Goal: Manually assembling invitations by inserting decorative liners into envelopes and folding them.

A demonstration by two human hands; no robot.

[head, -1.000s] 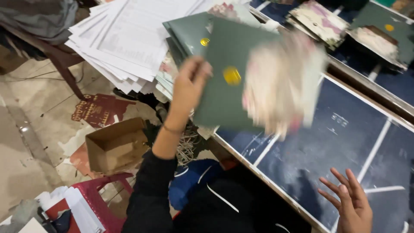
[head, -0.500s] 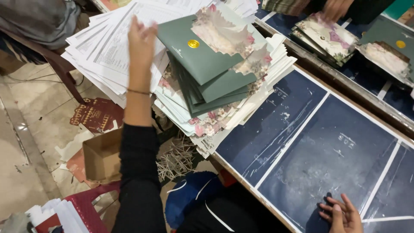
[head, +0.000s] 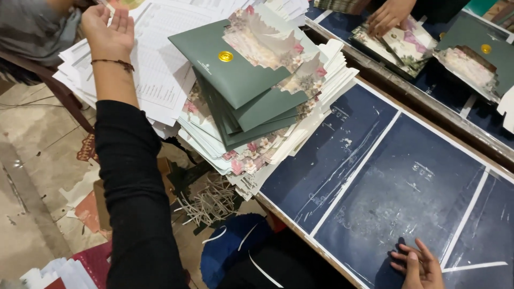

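Note:
My left hand (head: 108, 25) is stretched out over a pile of white printed sheets (head: 160, 69), palm up, fingers apart, holding nothing. A thin cord bracelet circles its wrist. Just right of it lies a stack of dark green folded cards (head: 235, 91) with a gold round seal (head: 225, 55) and floral paper inserts, resting on more floral sheets. My right hand (head: 420, 265) rests on the dark blue tabletop (head: 407, 187) at the bottom right, fingers loosely spread, empty.
Another person's hand (head: 391, 15) presses on a floral card stack at the top. A green card with an insert (head: 476, 59) lies at the far right. Below the table edge are paper shreds (head: 209, 203), a blue cloth (head: 235, 251) and a cardboard box.
My left hand let go of the green card, which now lies on top of the stack, and moved left over the white sheets. My right hand stayed on the table.

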